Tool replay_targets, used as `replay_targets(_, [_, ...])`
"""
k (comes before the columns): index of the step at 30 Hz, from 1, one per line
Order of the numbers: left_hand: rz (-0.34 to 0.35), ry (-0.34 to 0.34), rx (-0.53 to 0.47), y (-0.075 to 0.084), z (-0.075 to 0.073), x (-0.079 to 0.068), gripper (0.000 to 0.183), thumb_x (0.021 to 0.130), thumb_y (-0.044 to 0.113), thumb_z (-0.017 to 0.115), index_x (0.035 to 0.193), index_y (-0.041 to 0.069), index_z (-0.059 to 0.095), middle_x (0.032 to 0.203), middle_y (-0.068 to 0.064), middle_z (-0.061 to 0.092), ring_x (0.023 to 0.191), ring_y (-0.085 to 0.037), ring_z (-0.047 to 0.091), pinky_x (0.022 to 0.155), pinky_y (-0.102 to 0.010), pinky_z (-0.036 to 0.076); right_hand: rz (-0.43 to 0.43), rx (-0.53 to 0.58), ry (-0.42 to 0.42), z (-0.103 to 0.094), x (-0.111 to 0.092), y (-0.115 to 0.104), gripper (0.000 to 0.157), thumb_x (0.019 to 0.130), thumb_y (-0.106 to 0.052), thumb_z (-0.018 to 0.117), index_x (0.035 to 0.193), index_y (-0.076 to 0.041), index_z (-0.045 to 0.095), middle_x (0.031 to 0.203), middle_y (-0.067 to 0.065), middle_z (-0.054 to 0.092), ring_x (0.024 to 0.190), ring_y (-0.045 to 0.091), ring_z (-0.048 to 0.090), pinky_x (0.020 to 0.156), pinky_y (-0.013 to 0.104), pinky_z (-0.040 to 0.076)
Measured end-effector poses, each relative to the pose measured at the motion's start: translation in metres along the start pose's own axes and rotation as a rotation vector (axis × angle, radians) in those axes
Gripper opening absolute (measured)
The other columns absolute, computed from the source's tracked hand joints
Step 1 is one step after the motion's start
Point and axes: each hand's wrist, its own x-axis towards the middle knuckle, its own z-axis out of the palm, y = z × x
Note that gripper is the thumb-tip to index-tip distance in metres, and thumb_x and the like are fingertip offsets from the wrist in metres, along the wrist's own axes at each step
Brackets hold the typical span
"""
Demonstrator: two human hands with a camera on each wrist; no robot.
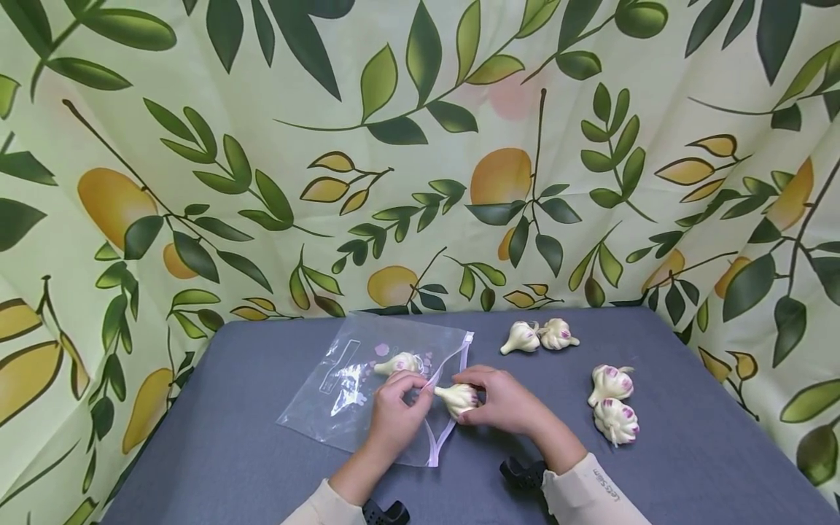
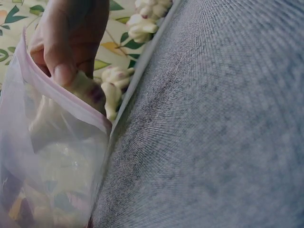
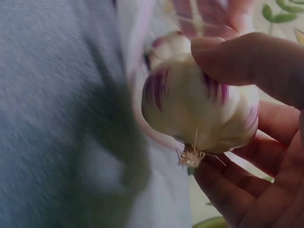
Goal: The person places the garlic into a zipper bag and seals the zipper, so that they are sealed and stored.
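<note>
A clear zip-top plastic bag (image 1: 308,410) lies flat on the table, its pink-white zip mouth facing right. My left hand (image 1: 397,410) pinches the upper edge of the mouth and lifts it, so the bag gapes. Between the thumb and fingers of my right hand (image 1: 508,401) is a garlic bulb (image 1: 459,400), its stem pointing left into the mouth. Close up in the right wrist view, this garlic bulb (image 3: 183,102) shows purple streaks and a rooty base. Another garlic bulb (image 1: 397,363) lies inside the bag, beyond my left hand.
Two garlic bulbs (image 1: 522,337) sit together at the back right of the grey table (image 1: 223,437). Two more garlic bulbs (image 1: 615,421) lie near the right side. A leaf-and-fruit patterned cloth (image 1: 420,160) hangs behind the table and along its sides.
</note>
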Motion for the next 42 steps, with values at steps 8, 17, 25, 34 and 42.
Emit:
replay_targets(8, [0.002,0.006,-0.006,0.003,0.001,0.001,0.015,0.072,-0.005,0.074,0.074,0.01,0.072,0.078,-0.004,0.071,0.077,-0.019,0.067,0.077,-0.02,0.051,-0.009,0.027,0.061,0.02,0.008,-0.01,0.06,0.068,-0.016,0.084,0.124,-0.003,0.065,0.124,0.011,0.066,0.118,0.027,0.061,0.101,0.046,0.048])
replay_targets(17, [0.018,0.015,-0.014,0.036,-0.008,0.012,0.013,0.069,-0.014,0.071,0.07,-0.002,0.068,0.073,-0.014,0.068,0.072,-0.028,0.065,0.074,-0.025,0.051,0.154,0.228,0.159,0.035,0.017,-0.01,0.062,0.071,-0.02,0.086,0.125,-0.001,0.063,0.119,0.011,0.067,0.104,0.02,0.066,0.089,0.031,0.054])
replay_targets(25, [0.023,0.007,-0.024,0.038,-0.009,0.013,0.013,0.068,-0.015,0.072,0.071,-0.002,0.068,0.074,-0.014,0.068,0.072,-0.029,0.065,0.073,-0.025,0.052,0.335,0.197,0.27,0.042,0.023,-0.01,0.052,0.076,-0.03,0.082,0.117,-0.001,0.068,0.084,0.004,0.069,0.066,0.01,0.059,0.059,0.026,0.049])
replay_targets(34, [0.021,0.008,-0.006,0.006,0.001,0.004,0.015,0.071,-0.008,0.075,0.071,0.007,0.07,0.076,-0.005,0.07,0.074,-0.021,0.066,0.075,-0.022,0.05,0.386,0.527,0.178,0.039,0.024,-0.014,0.055,0.078,-0.016,0.078,0.125,0.006,0.06,0.064,0.005,0.066,0.05,0.014,0.061,0.051,0.027,0.052])
replay_targets(42, [0.037,0.006,-0.006,0.003,-0.001,0.002,0.013,0.075,-0.002,0.075,0.076,0.01,0.072,0.083,0.001,0.072,0.08,-0.015,0.067,0.078,-0.021,0.052,0.269,0.536,0.184,0.039,0.025,-0.015,0.046,0.077,-0.009,0.073,0.118,0.009,0.062,0.074,0.01,0.073,0.062,0.006,0.064,0.054,0.022,0.05])
